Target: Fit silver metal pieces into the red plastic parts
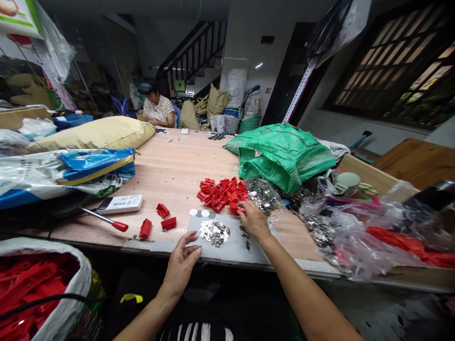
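Note:
My left hand (183, 258) hovers at the table's near edge, fingers apart and holding nothing, just left of a heap of small shiny metal pieces (215, 233). At the near right end of a pile of red plastic parts (220, 193), my right hand (254, 220) has its thumb and fingertips closed on one red plastic part (236, 208). Under that hand, a strip of small dark metal pieces (246, 237) lies on the grey mat (234, 251). To the left, several red parts (168, 223) lie apart from the pile.
A lever with a red handle (120, 226) juts out near a white box-shaped device (122, 203). The green sack (284, 151) and clear bags of metal pieces (265, 195) crowd the right. Lower left stands a sack of red parts (76, 258). Another person (159, 109) sits across the table.

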### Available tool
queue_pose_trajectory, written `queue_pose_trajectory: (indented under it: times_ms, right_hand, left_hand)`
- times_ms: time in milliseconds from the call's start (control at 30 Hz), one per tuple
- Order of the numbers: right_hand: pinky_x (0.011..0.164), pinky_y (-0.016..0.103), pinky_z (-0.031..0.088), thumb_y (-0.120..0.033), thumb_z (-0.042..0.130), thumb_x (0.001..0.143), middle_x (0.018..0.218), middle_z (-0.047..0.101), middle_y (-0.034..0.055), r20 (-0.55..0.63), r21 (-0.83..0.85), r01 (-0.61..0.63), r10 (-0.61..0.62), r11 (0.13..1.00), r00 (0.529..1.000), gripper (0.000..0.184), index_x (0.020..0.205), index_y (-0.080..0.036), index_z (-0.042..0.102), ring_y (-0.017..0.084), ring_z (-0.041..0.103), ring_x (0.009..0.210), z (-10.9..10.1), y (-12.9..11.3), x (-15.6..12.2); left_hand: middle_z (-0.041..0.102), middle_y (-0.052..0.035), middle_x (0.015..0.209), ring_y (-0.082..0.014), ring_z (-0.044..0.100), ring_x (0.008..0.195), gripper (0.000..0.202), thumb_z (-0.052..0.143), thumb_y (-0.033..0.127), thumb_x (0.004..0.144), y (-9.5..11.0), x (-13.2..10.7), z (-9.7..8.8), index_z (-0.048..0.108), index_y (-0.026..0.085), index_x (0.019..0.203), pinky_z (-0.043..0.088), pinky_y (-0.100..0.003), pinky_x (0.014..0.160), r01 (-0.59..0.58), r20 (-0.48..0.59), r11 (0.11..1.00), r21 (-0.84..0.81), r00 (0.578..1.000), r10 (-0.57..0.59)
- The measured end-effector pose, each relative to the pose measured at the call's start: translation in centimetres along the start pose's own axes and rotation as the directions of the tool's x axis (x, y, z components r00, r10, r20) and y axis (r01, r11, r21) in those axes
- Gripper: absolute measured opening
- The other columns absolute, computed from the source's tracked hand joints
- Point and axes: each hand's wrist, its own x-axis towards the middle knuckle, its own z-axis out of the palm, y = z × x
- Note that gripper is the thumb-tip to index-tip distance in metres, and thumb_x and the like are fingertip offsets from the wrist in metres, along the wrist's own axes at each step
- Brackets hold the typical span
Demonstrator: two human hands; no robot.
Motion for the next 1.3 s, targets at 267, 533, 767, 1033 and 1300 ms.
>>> queue_pose_trajectory:
  times_ms: [267, 533, 767, 1033, 1300]
  right_hand:
    - [0.082, 0.031, 0.042, -0.014, 0.049, 0.086, 0.118, 0.061, 0.0059, 0.154, -0.048, 0.0, 0.007, 0.999, 0.988, 0.043, 0.126, -0.028, 0.053, 0.022, 0.056, 0.101, 0.8, -1.3, 1.6]
    - [0.083, 0.035, 0.041, -0.029, 0.062, 0.083, 0.102, 0.065, 0.0076, 0.209, -0.063, -0.076, 0.088, 0.995, 0.974, 0.023, 0.105, -0.024, 0.062, 0.024, 0.054, 0.102, 2.0, -2.9, 3.1]
    - [0.076, 0.029, 0.043, -0.021, 0.053, 0.087, 0.098, 0.066, 0.0068, 0.129, 0.083, -0.097, 0.085, 0.992, 0.988, 0.014, 0.097, -0.021, 0.062, 0.02, 0.059, 0.092, -0.3, -2.8, 1.8]
    - [0.06, 0.022, 0.042, -0.029, 0.057, 0.085, 0.076, 0.068, -0.0012, 0.176, 0.52, 0.035, -0.148, 0.853, 0.973, 0.011, 0.08, -0.022, 0.065, 0.014, 0.061, 0.068, -2.0, -9.1, -5.5]
    - [0.071, 0.024, 0.046, -0.028, 0.051, 0.089, 0.089, 0.07, 0.0009, 0.219, 0.691, -0.047, -0.147, 0.722, 0.964, 0.017, 0.095, -0.022, 0.066, 0.015, 0.064, 0.078, -2.5, -9.2, -8.9]
  left_hand:
    - [0.056, -0.011, 0.121, -0.0197, 0.063, 0.093, 0.055, 0.068, 0.038, 0.074, -0.1, 0.1, -0.4, 0.051, 0.022, 0.123, 0.047, -0.034, 0.087, 0.008, -0.004, 0.999, 0.031, 1.0, -0.008]
    - [0.057, -0.0117, 0.121, -0.0207, 0.063, 0.093, 0.055, 0.068, 0.039, 0.074, -0.2, 0.1, -0.6, 0.052, 0.021, 0.123, 0.047, -0.037, 0.089, 0.007, -0.015, 0.999, 0.048, 1.0, -0.006]
    - [0.06, -0.0109, 0.118, -0.0203, 0.064, 0.092, 0.053, 0.071, 0.039, 0.071, -0.1, 0.2, -0.8, 0.057, 0.02, 0.118, 0.048, -0.033, 0.087, 0.003, -0.045, 1.0, 0.015, 0.999, -0.002]
    - [0.061, -0.0087, 0.122, -0.0218, 0.064, 0.098, 0.061, 0.072, 0.035, 0.073, 0.5, -0.5, 0.7, 0.05, 0.026, 0.129, 0.052, -0.035, 0.086, 0.054, 0.142, 0.981, -0.189, 0.99, -0.027]
    - [0.068, -0.0032, 0.095, -0.0155, 0.063, 0.088, 0.042, 0.072, 0.032, 0.074, 0.4, -0.9, -0.3, 0.059, 0.02, 0.112, 0.049, -0.025, 0.082, 0.04, 0.119, 0.987, -0.155, 0.993, -0.021]
